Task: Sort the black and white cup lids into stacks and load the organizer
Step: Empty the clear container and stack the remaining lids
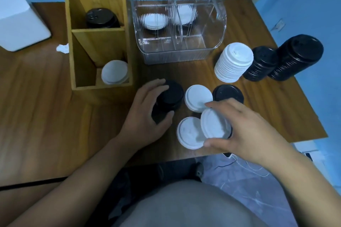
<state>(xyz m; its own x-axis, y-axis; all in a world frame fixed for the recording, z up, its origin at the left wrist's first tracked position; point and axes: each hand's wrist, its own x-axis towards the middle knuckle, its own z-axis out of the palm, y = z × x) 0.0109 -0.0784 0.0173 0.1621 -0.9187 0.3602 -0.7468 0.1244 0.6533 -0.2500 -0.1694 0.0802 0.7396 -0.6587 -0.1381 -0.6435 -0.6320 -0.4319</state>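
Your left hand (145, 114) curls around a short stack of black lids (172, 96) on the worktop (46, 107), just in front of the wooden organizer (88, 46). Your right hand (245, 129) pinches one tilted white lid (214, 125) between thumb and fingers, partly over another white lid (188, 134) lying flat.

The left hand (145, 116) covers the near side of the black lid stack (171, 96) it grips. The white lid (214, 125) pinched in the right hand (245, 131) hides most of something dark beneath. Far beyond the left hand, the wooden organizer (97, 42) runs off the top edge.
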